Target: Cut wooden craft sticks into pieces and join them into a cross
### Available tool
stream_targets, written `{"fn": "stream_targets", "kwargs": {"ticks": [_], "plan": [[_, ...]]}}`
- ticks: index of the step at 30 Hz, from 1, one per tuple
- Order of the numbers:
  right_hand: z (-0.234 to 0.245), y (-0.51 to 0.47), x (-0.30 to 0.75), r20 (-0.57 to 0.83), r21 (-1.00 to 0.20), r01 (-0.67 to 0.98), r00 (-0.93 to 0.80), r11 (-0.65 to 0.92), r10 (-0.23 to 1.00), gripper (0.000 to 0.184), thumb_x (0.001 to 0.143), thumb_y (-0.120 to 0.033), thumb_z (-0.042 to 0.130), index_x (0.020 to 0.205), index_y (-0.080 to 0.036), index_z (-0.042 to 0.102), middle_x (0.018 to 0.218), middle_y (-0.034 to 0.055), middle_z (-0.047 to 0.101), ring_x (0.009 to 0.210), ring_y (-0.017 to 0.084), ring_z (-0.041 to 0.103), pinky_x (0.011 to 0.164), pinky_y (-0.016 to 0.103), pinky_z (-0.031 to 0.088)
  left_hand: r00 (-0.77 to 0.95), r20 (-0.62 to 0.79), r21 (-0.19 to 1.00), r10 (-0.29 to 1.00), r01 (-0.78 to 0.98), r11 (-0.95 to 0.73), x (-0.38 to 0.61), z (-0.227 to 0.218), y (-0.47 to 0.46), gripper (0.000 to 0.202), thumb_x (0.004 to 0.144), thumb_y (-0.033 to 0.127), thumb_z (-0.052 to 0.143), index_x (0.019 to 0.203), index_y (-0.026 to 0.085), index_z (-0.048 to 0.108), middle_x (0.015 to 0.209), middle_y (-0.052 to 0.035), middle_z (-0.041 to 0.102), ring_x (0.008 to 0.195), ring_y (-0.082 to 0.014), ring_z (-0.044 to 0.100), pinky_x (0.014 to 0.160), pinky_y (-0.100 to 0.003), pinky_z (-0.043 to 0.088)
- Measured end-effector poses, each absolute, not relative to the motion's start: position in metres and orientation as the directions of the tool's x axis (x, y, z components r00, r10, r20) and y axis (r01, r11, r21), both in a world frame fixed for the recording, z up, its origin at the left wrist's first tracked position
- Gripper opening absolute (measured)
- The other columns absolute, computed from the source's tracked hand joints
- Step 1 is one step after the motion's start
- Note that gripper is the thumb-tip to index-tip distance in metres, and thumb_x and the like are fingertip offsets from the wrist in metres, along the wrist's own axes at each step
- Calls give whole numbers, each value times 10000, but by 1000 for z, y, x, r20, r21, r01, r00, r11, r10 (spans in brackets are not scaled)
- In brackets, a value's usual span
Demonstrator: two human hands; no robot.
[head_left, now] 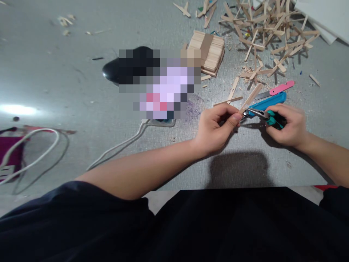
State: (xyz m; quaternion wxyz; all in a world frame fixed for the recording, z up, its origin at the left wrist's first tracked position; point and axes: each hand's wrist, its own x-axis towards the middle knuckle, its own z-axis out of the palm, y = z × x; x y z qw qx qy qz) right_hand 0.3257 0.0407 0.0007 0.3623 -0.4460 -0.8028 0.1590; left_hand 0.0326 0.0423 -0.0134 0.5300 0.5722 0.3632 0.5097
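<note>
On my feed the left hand (215, 129) was pinched closed on the lower end of a wooden stick (252, 95), thumb and forefinger tight round it. The stick ran straight out of those fingertips toward about one o'clock, its free end above the grey table (68, 72) and close by a blue utility knife (269, 102). The right hand (289, 125) was wrapped shut around the teal handles of a pair of cutters (263, 115), sitting at three o'clock from the left hand. The cutters' metal nose pointed toward nine o'clock, so it met the stick crosswise, right beside the left fingertips. I judged the nose to be touching the stick there, though I could not tell whether the blades were open around it or closed on it. So the stick lay at nine o'clock from the right grip, its long axis crossing the tool's. The left hand was the nearer one, holding the stick outright. Beyond the hands, at twelve o'clock, sat a taped bundle of sticks (208, 52), and at one o'clock a heap of cut pieces (272, 29).
</note>
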Motion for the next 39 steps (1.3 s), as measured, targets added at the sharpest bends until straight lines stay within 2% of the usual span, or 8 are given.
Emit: {"fn": "stream_targets", "kwargs": {"ticks": [11, 17, 26, 30, 32, 36, 39], "plan": [[2, 41, 324, 445, -573, 618, -317, 538, 838, 285, 805, -270, 814, 1086, -318, 827, 842, 3, 765, 688, 250, 683, 665, 418, 586, 206, 186, 980, 961, -108, -166, 33, -11, 42, 615, 1159, 833, 925, 963, 254, 848, 789, -24, 831, 610, -146, 719, 583, -294, 626], [2, 41, 326, 406, -573, 650, -303, 499, 862, 300, 793, -277, 825, 1091, -315, 828, 893, 20, 818, 691, 251, 679, 683, 430, 609, 212, 176, 982, 961, -104, -156, 32, -10, 42, 636, 1143, 851, 925, 947, 253, 838, 773, -20, 824, 601, -147, 717, 573, -287, 626], [1, 40, 324, 451, -567, 621, -315, 541, 835, 270, 816, -268, 814, 1079, -326, 833, 844, 5, 779, 702, 260, 709, 677, 431, 604, 219, 224, 973, 950, -108, -205, 31, -12, 42, 538, 1201, 734, 919, 972, 249, 877, 778, -14, 809, 589, -120, 670, 555, -267, 565], [3, 40, 326, 446, -576, 607, -328, 547, 833, 275, 825, -231, 828, 1082, -329, 825, 847, -5, 762, 684, 247, 683, 669, 422, 579, 195, 194, 977, 961, -121, -173, 33, -12, 43, 591, 1165, 797, 935, 965, 249, 841, 758, -4, 785, 555, -116, 634, 527, -267, 557], [0, 42, 328, 471, -566, 595, -334, 571, 816, 309, 831, -217, 838, 1119, -328, 821, 881, 0, 774, 693, 249, 679, 678, 426, 575, 111, 191, 976, 975, -131, -176, 34, -14, 46, 627, 1139, 840, 942, 969, 251, 814, 742, 1, 763, 533, -116, 615, 489, -259, 526], [-8, 47, 331, 470, -452, 605, -464, 656, 751, 341, 920, -317, 851, 1260, -324, 824, 1112, 77, 882, 951, 344, 819, 859, 515, 660, -103, 218, 956, 970, -179, -234, 37, -24, 54, 649, 1119, 885, 930, 982, 272, 767, 748, 28, 708, 515, -105, 562, 437, -237, 440], [-12, 48, 329, 450, -351, 586, -579, 731, 680, 387, 1014, -373, 853, 1393, -306, 809, 1332, 131, 900, 1166, 404, 845, 1007, 588, 670, -141, 264, 935, 954, -206, -290, 38, -28, 57, 620, 1128, 847, 935, 964, 274, 765, 734, 39, 690, 502, -99, 529, 434, -234, 412]]}}
